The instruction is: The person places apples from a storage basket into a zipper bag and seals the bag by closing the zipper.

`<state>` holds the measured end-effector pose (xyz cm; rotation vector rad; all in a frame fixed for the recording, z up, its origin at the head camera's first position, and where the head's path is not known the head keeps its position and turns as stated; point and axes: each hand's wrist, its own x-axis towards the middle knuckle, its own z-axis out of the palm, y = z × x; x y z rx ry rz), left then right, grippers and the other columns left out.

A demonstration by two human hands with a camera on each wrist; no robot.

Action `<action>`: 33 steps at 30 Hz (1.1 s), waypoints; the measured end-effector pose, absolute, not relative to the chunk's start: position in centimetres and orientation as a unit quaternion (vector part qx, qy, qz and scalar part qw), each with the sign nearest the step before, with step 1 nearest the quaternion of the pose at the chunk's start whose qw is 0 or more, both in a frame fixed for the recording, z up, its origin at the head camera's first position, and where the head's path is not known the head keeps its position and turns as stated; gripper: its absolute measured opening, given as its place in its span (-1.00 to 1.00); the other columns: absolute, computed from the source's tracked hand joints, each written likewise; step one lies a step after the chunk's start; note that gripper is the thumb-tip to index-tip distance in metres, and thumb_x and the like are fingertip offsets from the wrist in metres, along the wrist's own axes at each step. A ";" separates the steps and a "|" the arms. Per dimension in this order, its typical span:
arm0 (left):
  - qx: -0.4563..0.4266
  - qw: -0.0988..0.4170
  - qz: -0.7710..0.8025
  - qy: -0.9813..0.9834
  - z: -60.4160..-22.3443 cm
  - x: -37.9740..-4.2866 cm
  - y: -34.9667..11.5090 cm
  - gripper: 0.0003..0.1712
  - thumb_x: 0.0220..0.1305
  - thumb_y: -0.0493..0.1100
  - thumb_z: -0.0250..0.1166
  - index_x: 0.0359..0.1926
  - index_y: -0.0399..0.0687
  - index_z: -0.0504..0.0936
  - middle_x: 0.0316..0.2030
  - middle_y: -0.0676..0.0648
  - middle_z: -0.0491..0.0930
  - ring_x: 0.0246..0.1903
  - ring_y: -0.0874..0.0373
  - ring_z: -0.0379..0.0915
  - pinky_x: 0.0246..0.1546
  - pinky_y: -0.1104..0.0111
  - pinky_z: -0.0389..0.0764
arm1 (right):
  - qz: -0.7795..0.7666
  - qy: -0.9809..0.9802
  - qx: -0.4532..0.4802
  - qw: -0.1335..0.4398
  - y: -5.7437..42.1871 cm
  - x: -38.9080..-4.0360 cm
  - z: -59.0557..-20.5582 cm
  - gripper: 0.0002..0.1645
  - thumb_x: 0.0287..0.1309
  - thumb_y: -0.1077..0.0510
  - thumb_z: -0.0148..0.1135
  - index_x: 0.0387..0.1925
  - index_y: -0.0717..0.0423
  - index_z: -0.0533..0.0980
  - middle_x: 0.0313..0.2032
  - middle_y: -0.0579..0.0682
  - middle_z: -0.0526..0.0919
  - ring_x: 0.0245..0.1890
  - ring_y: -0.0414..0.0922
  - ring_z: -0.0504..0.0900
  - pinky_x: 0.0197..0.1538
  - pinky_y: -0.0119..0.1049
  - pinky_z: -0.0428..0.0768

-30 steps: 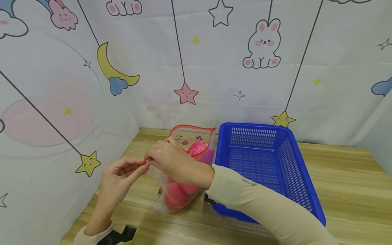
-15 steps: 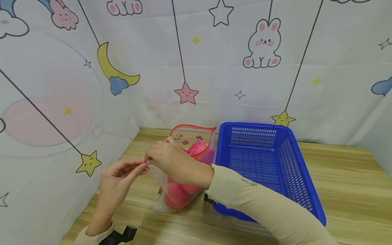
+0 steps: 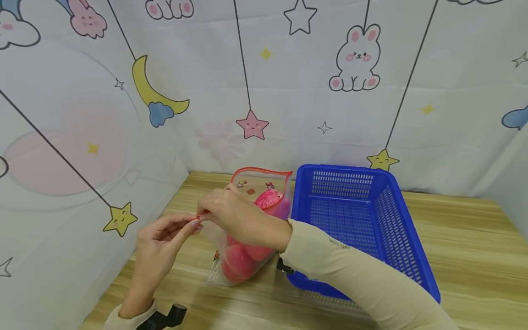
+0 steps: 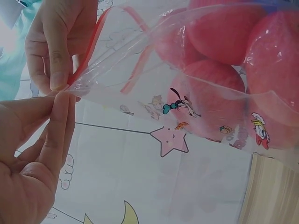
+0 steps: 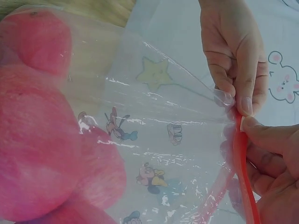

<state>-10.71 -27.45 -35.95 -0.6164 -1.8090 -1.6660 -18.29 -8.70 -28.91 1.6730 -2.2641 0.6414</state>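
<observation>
A clear zip bag [image 3: 212, 234] with cartoon prints stands on the table, filled with pink rounded, soft-looking things [image 3: 239, 263]. Its mouth gapes at the far end, edged by a red zip strip [image 5: 240, 172]. My left hand [image 3: 158, 243] pinches the bag's left corner between thumb and fingers. Right beside it, my right hand [image 3: 231, 213] pinches the same red edge, fingertips meeting the left ones. A small whitish piece [image 5: 242, 123] shows by the right thumb in the right wrist view. The right hand and forearm cover part of the bag in the head view.
To the right of the bag stands a blue plastic basket [image 3: 342, 220] with slotted walls, its near side partly behind my right sleeve [image 3: 359, 270]. The wood-grain table [image 3: 462, 243] ends at a white cloth backdrop [image 3: 297, 96] with cartoon prints at the back and left.
Both hands keep their pinch on the bag's corner with barely any motion. The head view shifts slightly; bag and basket stay in place.
</observation>
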 end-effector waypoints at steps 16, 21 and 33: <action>-0.234 0.324 -0.610 -0.684 -35.9 -10.7 -27.0 -0.72 0.07 -0.77 0.20 -0.22 -0.57 0.64 -0.33 -0.32 0.69 -0.33 0.10 0.71 -0.30 0.39 0.68 | 0.245 -0.767 0.584 0.100 -8.1 -18.6 -28.7 -0.94 0.35 0.17 0.23 -0.23 0.00 0.62 -0.28 -0.18 0.67 -0.20 -0.25 0.59 -0.09 -0.34 0.32; -0.236 0.327 -0.606 -0.686 -36.0 -10.6 -27.0 -0.72 0.06 -0.77 0.19 -0.23 -0.56 0.64 -0.34 -0.33 0.69 -0.34 0.11 0.71 -0.30 0.40 0.68 | 0.250 -0.764 0.587 0.099 -8.0 -18.7 -28.8 -0.94 0.34 0.17 0.24 -0.23 0.00 0.63 -0.29 -0.20 0.66 -0.21 -0.28 0.57 -0.04 -0.35 0.34; -0.229 0.337 -0.600 -0.688 -36.2 -10.5 -27.1 -0.72 0.05 -0.77 0.20 -0.23 -0.56 0.64 -0.37 -0.32 0.68 -0.36 0.13 0.70 -0.32 0.44 0.67 | 0.240 -0.778 0.574 0.090 -7.8 -18.9 -28.9 -0.95 0.33 0.18 0.26 -0.22 0.01 0.63 -0.28 -0.19 0.66 -0.20 -0.27 0.57 -0.04 -0.31 0.33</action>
